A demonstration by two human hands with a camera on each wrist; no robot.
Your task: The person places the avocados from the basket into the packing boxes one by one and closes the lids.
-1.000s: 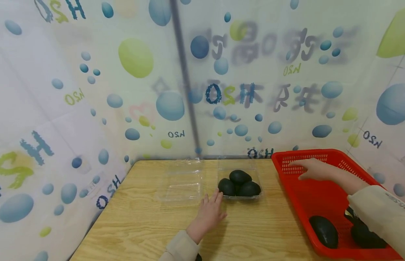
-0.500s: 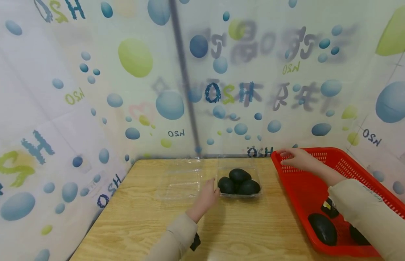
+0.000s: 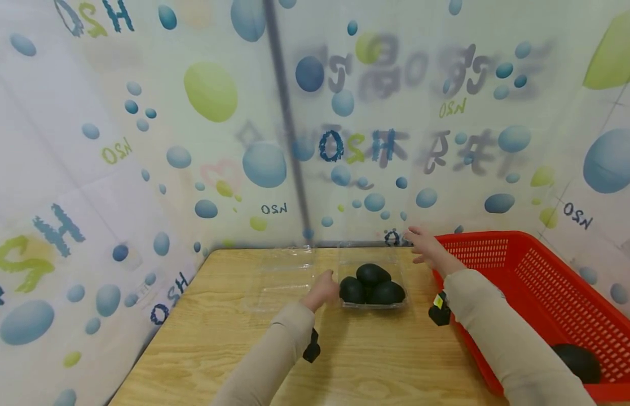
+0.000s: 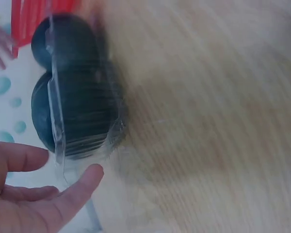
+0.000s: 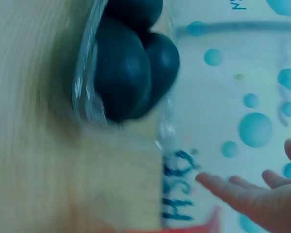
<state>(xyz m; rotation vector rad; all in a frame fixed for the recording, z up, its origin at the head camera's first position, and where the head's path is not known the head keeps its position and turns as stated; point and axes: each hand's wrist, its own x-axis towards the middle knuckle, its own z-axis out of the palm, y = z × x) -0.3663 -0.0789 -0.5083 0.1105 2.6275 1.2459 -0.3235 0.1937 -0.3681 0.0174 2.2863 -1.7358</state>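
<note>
Three smooth, dark, avocado-like ovals [image 3: 373, 274] are piled in a clear plastic clamshell box [image 3: 373, 306], whose lid stands raised at the back. My left hand [image 3: 323, 289] is at the box's left side. In the left wrist view, its thumb [image 4: 93, 175] and forefinger [image 4: 31, 158] lie on either side of the box's rim, spread apart; whether they touch it I cannot tell. My right hand [image 3: 426, 248] hovers right of the raised lid, fingers extended and holding nothing. In the right wrist view, the right hand [image 5: 266, 194] is apart from the box.
Left of the filled box stands another clear clamshell box [image 3: 286, 296], its lid raised. A red plastic basket [image 3: 518, 248] sits at the right, with a dark oval [image 3: 578, 363] partly visible behind the right sleeve. A patterned curtain [image 3: 345, 186] hangs behind the wooden table [image 3: 208, 338].
My right hand has moved left from over the red basket toward the filled box. My left hand has turned, its fingers now at the box's left rim. The piled ovals have not moved.
</note>
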